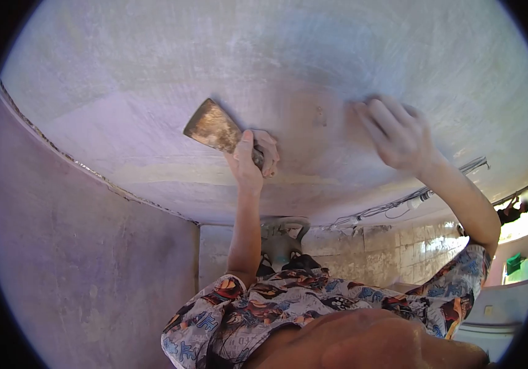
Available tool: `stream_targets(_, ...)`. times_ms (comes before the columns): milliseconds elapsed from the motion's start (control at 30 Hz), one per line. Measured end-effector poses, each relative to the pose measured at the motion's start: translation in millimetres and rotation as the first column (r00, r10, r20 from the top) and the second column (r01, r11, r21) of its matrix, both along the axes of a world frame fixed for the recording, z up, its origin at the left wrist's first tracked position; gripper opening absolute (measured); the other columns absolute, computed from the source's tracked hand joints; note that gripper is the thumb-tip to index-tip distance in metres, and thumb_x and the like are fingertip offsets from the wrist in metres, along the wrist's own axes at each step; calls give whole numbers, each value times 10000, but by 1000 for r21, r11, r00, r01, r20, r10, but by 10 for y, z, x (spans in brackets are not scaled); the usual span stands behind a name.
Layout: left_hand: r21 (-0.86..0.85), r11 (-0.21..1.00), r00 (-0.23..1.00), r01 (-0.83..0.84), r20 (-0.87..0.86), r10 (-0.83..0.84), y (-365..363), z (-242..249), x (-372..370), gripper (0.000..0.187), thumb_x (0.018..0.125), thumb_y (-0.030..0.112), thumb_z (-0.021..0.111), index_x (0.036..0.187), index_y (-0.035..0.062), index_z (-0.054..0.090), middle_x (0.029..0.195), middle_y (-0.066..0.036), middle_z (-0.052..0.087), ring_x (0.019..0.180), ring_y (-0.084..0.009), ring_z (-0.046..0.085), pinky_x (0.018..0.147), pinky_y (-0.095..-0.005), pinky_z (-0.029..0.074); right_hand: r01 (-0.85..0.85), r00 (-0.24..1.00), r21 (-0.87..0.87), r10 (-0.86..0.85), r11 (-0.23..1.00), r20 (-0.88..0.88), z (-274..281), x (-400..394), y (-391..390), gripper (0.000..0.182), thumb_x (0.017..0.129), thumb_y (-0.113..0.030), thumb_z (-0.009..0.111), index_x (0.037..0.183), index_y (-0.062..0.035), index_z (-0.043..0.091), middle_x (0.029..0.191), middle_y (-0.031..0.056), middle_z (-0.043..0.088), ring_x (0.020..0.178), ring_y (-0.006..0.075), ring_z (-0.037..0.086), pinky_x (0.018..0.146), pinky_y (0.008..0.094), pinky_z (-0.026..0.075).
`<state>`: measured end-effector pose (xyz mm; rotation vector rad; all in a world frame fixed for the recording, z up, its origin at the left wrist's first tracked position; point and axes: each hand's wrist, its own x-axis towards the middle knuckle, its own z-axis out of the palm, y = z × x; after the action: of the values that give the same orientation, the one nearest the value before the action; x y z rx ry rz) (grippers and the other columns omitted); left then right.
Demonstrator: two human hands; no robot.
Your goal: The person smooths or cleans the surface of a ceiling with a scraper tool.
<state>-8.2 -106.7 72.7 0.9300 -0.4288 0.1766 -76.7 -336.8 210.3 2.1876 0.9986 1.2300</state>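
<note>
My left hand point(255, 154) is wrapped round the handle of a wide scraper point(213, 125), whose stained metal blade points up and to the left, close to the pale wall surface point(153, 74). To the right, my right hand point(396, 132) is raised against or very near the same surface, its fingers curled and somewhat blurred. What the right fingers hold, if anything, cannot be made out. Between the two hands the surface shows a small rough spot point(320, 115).
Cables with white fittings point(421, 199) run below my right forearm. A purplish wall point(92, 240) stands at the left. Under my feet is a grey support point(283, 230), with tiles point(393, 249) beyond. Another person point(510, 213) is by a bright window at the far right.
</note>
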Motion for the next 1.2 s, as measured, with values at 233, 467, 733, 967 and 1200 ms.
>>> stream_targets(233,52,998,1000,26,-12,-25,0,58,6,439,1010,300,382,812,-39,578,514,-117,501,330,-118,322,334,-267,264,-31,993,18,32,999,-114,-15,175,273,130,648,-114,622,759,-46,619,901,11,567,851,145,567,529,249,466)
stream_targets(467,67,998,999,21,25,-23,27,-15,2,453,1012,316,380,817,-42,580,510,-115,502,326,-115,312,334,-262,264,-42,999,53,43,998,-22,92,169,285,81,671,-114,629,707,-58,583,910,16,544,877,161,545,523,258,468)
stream_targets(733,90,996,998,25,62,-30,46,-87,57,454,1012,323,378,813,-30,582,504,-105,492,327,-109,327,336,-255,277,56,998,6,-56,998,-17,76,27,88,86,731,-115,636,743,-60,571,898,6,527,836,144,540,503,260,455)
stream_targets(967,30,997,997,76,0,-76,46,-47,45,453,1014,321,371,818,-34,573,493,-112,477,318,-109,303,335,-253,281,55,996,31,-53,998,-70,24,33,108,73,733,-104,623,785,-59,598,886,1,529,826,124,552,488,241,450)
stream_targets(1200,99,995,997,22,73,-29,1,17,72,449,1013,327,374,823,-26,575,466,-75,430,316,-116,289,331,-263,278,-83,993,204,99,975,-68,-149,357,294,198,739,-132,645,928,-72,640,939,8,571,810,161,592,506,255,467)
